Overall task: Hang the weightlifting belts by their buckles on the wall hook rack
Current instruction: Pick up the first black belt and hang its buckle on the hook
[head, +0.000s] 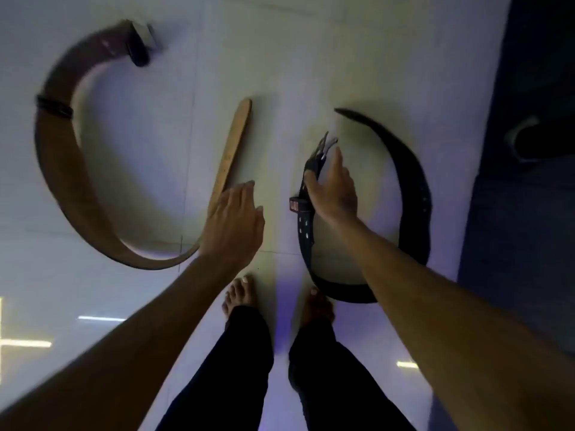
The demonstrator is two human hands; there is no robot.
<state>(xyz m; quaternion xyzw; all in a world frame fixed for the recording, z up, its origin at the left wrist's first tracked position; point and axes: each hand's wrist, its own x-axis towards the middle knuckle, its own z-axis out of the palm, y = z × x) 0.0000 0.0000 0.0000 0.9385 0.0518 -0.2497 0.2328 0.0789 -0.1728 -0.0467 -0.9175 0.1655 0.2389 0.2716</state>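
Two weightlifting belts lie curled on the white tiled floor. The brown belt [59, 169] curves on the left, its metal buckle [141, 37] at the top and its tan strap end [231, 150] pointing up in the middle. The black belt [413, 194] curls on the right, its metal buckle [323, 147] standing up at its left end. My right hand [334, 191] grips the black belt just below that buckle. My left hand [233, 222] hovers with fingers apart over the lower part of the brown belt's strap end, holding nothing. No hook rack is in view.
My bare feet [239, 293] and dark trouser legs stand at the bottom centre, the right foot touching the black belt's lower curve. A dark mat or floor area [529, 213] runs down the right side with a dark shoe-like shape [525, 138] on it.
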